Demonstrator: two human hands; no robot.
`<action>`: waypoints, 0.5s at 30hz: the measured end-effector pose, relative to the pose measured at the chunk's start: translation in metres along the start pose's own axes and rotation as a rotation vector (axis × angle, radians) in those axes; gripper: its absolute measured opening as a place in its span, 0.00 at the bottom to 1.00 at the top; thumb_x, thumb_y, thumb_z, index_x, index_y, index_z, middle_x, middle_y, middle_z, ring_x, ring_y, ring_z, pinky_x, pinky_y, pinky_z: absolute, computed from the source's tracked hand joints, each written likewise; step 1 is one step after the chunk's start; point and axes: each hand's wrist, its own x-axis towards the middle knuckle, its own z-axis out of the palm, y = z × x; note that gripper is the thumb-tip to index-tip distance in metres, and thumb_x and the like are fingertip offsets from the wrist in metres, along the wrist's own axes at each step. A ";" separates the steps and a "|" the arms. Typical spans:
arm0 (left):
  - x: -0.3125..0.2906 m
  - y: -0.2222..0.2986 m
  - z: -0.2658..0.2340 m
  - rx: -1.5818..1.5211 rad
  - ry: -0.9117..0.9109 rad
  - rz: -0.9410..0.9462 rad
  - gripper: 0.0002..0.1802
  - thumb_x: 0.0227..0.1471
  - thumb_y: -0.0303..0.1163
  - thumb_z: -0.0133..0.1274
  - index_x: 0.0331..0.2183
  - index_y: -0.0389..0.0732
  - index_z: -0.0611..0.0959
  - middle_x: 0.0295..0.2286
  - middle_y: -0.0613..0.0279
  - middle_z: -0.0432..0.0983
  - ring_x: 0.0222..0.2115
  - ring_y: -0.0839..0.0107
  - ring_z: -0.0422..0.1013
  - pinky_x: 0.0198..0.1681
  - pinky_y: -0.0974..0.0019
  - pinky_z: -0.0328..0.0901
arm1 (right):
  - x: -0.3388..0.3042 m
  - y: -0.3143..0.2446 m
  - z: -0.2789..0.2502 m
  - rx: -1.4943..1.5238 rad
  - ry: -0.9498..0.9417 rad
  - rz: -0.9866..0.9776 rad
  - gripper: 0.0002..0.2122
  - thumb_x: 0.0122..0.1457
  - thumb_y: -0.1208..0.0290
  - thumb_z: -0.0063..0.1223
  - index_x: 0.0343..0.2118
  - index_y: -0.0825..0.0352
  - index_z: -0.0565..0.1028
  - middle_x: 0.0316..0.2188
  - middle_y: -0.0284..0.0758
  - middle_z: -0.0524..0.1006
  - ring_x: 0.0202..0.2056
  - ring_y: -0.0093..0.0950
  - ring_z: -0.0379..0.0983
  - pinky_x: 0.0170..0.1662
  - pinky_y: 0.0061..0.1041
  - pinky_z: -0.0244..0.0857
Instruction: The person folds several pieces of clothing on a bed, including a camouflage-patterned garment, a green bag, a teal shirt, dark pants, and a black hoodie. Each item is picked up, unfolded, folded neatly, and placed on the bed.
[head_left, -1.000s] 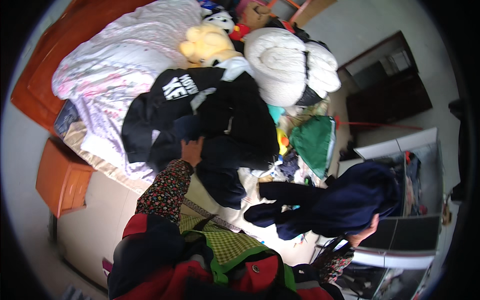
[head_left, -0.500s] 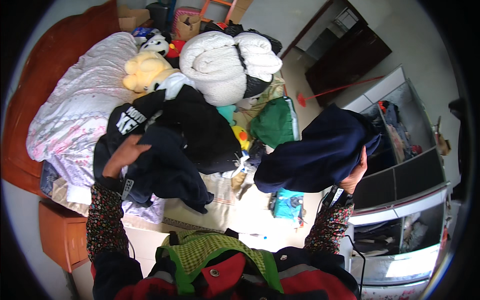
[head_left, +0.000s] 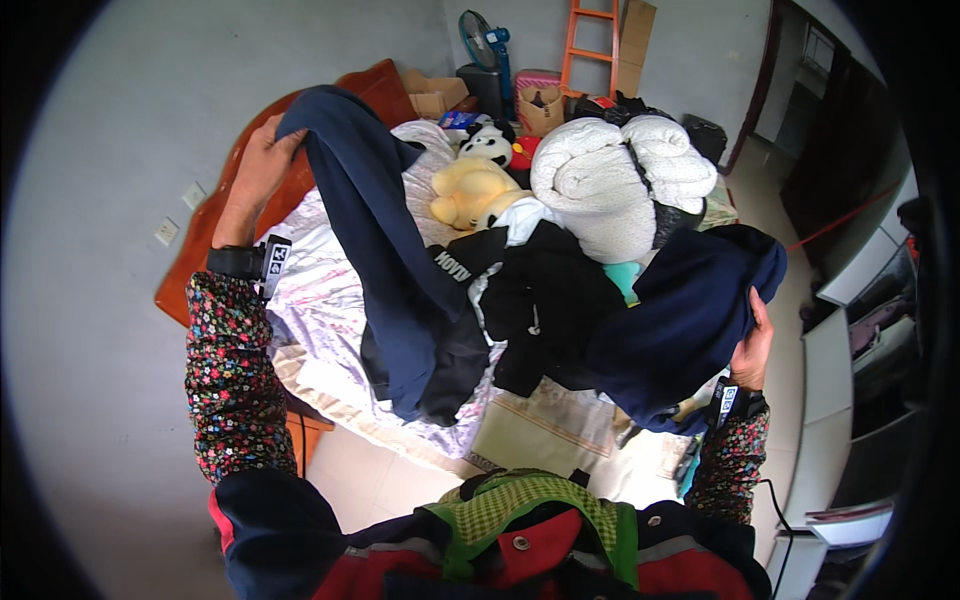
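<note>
High on the left, my left hand [head_left: 262, 172] is closed on the end of a long dark blue garment [head_left: 375, 230]. It hangs down like a trouser leg or sleeve, its lower part on the bed; I cannot tell which kind it is. At the right, my right hand [head_left: 755, 345] grips a bunched navy garment [head_left: 690, 310], most of its fingers hidden by the cloth. Between the two lies a black garment [head_left: 560, 300] with white lettering on one part. Whether these dark pieces are joined is unclear.
Beyond lie a yellow plush toy [head_left: 475, 192], a panda plush [head_left: 487, 143] and a rolled white quilt [head_left: 590, 185]. A floral sheet [head_left: 320, 325] covers the bed's left by its wooden headboard [head_left: 210, 235]. A shelf unit [head_left: 825, 370] stands right; an orange ladder [head_left: 592, 50] leans behind.
My left hand, open over the dark clothes before, has gripped the dark blue garment and raised its end up and left. My right hand still holds the navy garment. The view has shifted left.
</note>
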 end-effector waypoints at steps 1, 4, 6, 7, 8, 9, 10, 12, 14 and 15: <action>0.002 0.000 -0.013 0.039 -0.019 -0.034 0.14 0.58 0.30 0.48 0.42 0.30 0.79 0.36 0.59 0.78 0.37 0.72 0.72 0.43 0.70 0.65 | 0.002 0.007 0.001 -0.051 -0.042 -0.027 0.18 0.58 0.76 0.49 0.51 0.75 0.70 0.50 0.38 0.73 0.53 0.29 0.68 0.60 0.27 0.55; 0.013 0.002 -0.036 -0.086 0.021 -0.254 0.14 0.59 0.33 0.48 0.42 0.33 0.79 0.39 0.59 0.77 0.38 0.73 0.72 0.42 0.70 0.66 | 0.007 0.022 0.009 -0.303 -0.109 -0.152 0.19 0.57 0.77 0.50 0.51 0.76 0.70 0.48 0.37 0.73 0.52 0.30 0.68 0.60 0.26 0.55; 0.015 0.003 -0.043 -0.296 0.112 -0.232 0.16 0.60 0.35 0.48 0.44 0.34 0.78 0.39 0.58 0.77 0.38 0.72 0.73 0.40 0.70 0.68 | 0.008 0.026 0.019 -0.225 -0.133 -0.114 0.19 0.57 0.75 0.49 0.51 0.76 0.70 0.47 0.37 0.73 0.51 0.31 0.69 0.59 0.25 0.56; 0.016 0.005 -0.046 -0.298 0.121 -0.233 0.16 0.60 0.35 0.48 0.45 0.34 0.77 0.39 0.59 0.77 0.38 0.72 0.73 0.40 0.69 0.69 | 0.007 0.027 0.026 -0.282 -0.082 -0.117 0.19 0.57 0.74 0.49 0.51 0.76 0.70 0.46 0.37 0.73 0.51 0.31 0.69 0.58 0.25 0.56; 0.017 0.008 -0.048 -0.300 0.132 -0.236 0.16 0.61 0.35 0.48 0.45 0.34 0.76 0.39 0.60 0.76 0.37 0.72 0.73 0.40 0.67 0.70 | 0.002 0.025 0.031 -0.357 -0.147 -0.152 0.17 0.58 0.73 0.48 0.49 0.74 0.72 0.45 0.36 0.73 0.50 0.30 0.69 0.58 0.25 0.58; 0.017 0.011 -0.049 -0.302 0.145 -0.240 0.17 0.61 0.36 0.47 0.45 0.34 0.76 0.38 0.61 0.76 0.37 0.72 0.74 0.40 0.66 0.70 | -0.002 0.025 0.036 -0.394 -0.262 -0.291 0.15 0.59 0.73 0.48 0.47 0.73 0.73 0.44 0.36 0.73 0.49 0.29 0.70 0.57 0.25 0.59; 0.017 0.014 -0.050 -0.327 0.151 -0.260 0.17 0.61 0.36 0.47 0.45 0.33 0.75 0.39 0.60 0.76 0.37 0.71 0.74 0.40 0.65 0.71 | -0.006 0.023 0.042 -0.667 -0.364 -0.549 0.14 0.59 0.73 0.48 0.46 0.72 0.74 0.44 0.35 0.73 0.49 0.28 0.70 0.56 0.25 0.60; 0.017 0.022 -0.050 -0.394 0.164 -0.286 0.17 0.61 0.36 0.47 0.46 0.33 0.75 0.40 0.59 0.77 0.38 0.69 0.74 0.40 0.63 0.71 | -0.014 0.027 0.052 -0.835 -0.395 -0.689 0.15 0.58 0.68 0.54 0.45 0.72 0.74 0.43 0.36 0.73 0.48 0.29 0.70 0.56 0.25 0.60; 0.018 0.031 -0.048 -0.461 0.223 -0.342 0.18 0.61 0.36 0.46 0.47 0.33 0.74 0.42 0.57 0.76 0.40 0.67 0.74 0.42 0.62 0.71 | -0.019 0.043 0.061 -0.410 -0.336 -0.095 0.20 0.55 0.66 0.58 0.47 0.73 0.73 0.45 0.37 0.73 0.50 0.30 0.69 0.56 0.26 0.59; 0.020 0.035 -0.046 -0.520 0.249 -0.380 0.18 0.62 0.36 0.46 0.47 0.33 0.74 0.43 0.56 0.76 0.42 0.65 0.74 0.43 0.61 0.71 | -0.018 0.055 0.065 -0.293 -0.381 0.056 0.23 0.53 0.65 0.59 0.48 0.74 0.72 0.46 0.38 0.73 0.50 0.31 0.69 0.56 0.27 0.60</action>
